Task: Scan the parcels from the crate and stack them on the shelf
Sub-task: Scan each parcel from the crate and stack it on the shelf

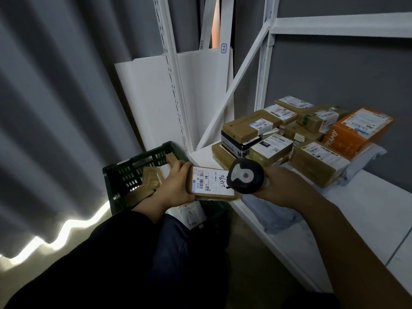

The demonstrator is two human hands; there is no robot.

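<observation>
Left hand (pixel 172 186): grip curled round the left end of a flat brown parcel (pixel 211 182), label up, held above the green crate (pixel 131 175). Right hand (pixel 276 188): grip wrapped round the black scanner (pixel 246 176), whose head overlaps the parcel's right end. Other parcels (pixel 289 134) stacked on the white shelf (pixel 356 208).

The crate (pixel 124 175) is set at centre-left of the frame, left of the shelf (pixel 367 210), on which stacked parcels (pixel 316 161) are piled at centre-right. A single parcel (pixel 211 182) is held over the crate, between the left hand (pixel 174 188) and the scanner (pixel 246 179).
</observation>
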